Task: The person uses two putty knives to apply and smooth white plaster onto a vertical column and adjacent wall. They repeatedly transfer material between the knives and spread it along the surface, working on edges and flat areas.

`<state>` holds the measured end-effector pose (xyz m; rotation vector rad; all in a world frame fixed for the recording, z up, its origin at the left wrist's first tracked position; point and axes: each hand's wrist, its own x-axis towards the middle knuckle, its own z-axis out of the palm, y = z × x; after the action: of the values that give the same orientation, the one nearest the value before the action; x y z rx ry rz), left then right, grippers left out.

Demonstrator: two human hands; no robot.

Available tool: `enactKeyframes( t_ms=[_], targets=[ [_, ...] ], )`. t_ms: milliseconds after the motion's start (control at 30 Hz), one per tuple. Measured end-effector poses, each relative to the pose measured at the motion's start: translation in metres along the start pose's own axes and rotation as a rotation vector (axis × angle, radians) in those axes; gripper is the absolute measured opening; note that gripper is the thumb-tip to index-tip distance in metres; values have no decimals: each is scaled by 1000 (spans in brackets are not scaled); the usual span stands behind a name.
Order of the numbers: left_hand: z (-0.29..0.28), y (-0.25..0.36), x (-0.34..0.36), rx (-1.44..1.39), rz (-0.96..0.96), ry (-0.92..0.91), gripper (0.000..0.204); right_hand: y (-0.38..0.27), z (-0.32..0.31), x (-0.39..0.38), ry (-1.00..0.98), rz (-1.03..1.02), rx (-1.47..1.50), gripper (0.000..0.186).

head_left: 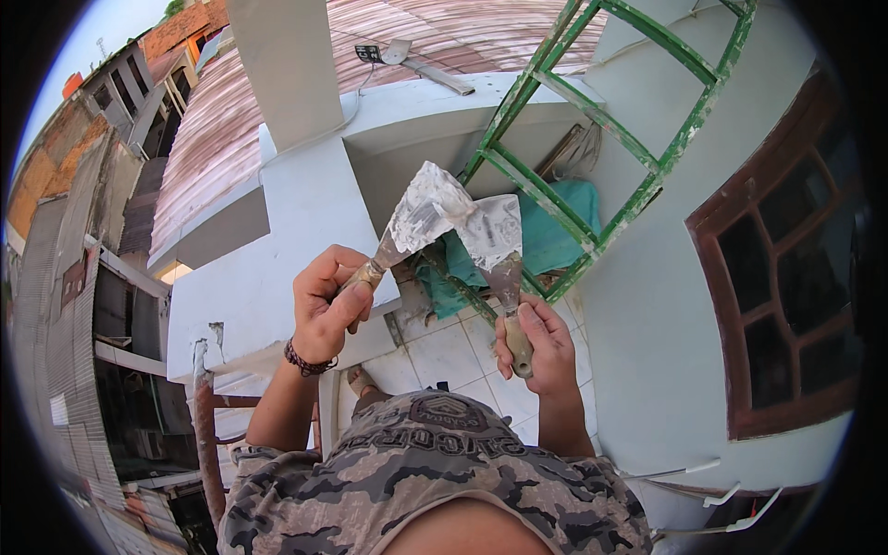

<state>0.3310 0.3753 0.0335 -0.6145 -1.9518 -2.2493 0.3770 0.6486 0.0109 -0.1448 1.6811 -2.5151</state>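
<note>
My left hand (331, 301) is closed round the handle of a putty knife (427, 208), its blade thickly smeared with white putty. In my right hand (541, 344) is a second putty knife (495, 236), gripped by its pale wooden handle with the blade pointing up. This blade also carries white putty, and its metal shows bare close to the handle. Both blades meet in front of me at chest height, the left one tilted to the right and overlapping the right one's edge at the putty.
Beyond the knives a paint-spattered green metal ladder (606, 125) leans at the right, over a teal sheet (564, 208). A white ledge (287, 250) runs along the left. The right wall (657, 305) has a brown-framed window (786, 264). White floor tiles (462, 351) lie below.
</note>
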Motion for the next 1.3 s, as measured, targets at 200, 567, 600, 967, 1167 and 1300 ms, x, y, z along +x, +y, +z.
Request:
enactKeyframes(
  t_ms=[200,567,600,967,1167,1300],
  targets=[
    [16,-24,4,-108,-30,139,18,-5,-10,-6,-43,41,263,34],
    [46,-46,-4,-72,94,89,25,-15,4,-33,-117,-88,-117,44],
    [43,-50,-6,-20,133,96,28,-21,3,-35,-94,-90,-177,43],
    [55,-38,-23,-149,92,174,27,-54,23,-39,-63,45,-212,37],
    [56,-26,-38,-163,-27,189,28,-77,27,-38,38,-265,-833,30],
    [61,-16,-47,-85,-97,241,24,-114,51,-36,137,-422,-1175,27]
  ],
)
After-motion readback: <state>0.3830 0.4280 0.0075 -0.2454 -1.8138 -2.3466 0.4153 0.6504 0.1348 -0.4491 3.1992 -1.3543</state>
